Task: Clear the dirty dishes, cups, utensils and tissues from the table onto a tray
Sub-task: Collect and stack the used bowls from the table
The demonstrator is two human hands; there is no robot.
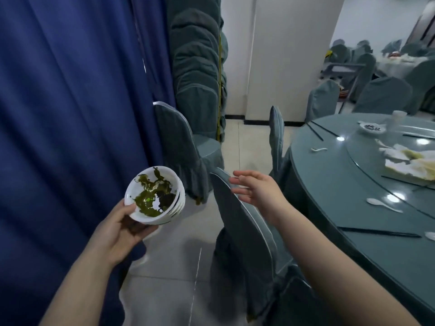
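Clearly tilted, the stack of white bowls point(157, 199) sits at 8 o'clock, gripped from below by the left hand point(122, 228). Its green soup dregs could spill toward the blue curtain point(70, 90). The right hand point(256, 190), fingers spread and holding nothing, hovers over the chair back point(235, 212), while spoons and chopsticks wait on the table point(329, 184) at 3 o'clock.

Just beyond the right hand point(256, 189) a covered chair back point(237, 222) stands between it and the left hand point(122, 222); open tiled floor point(244, 147) lies ahead, a blue curtain point(70, 95) walls the left hand's outer side, and the round table point(341, 180) blocks the right
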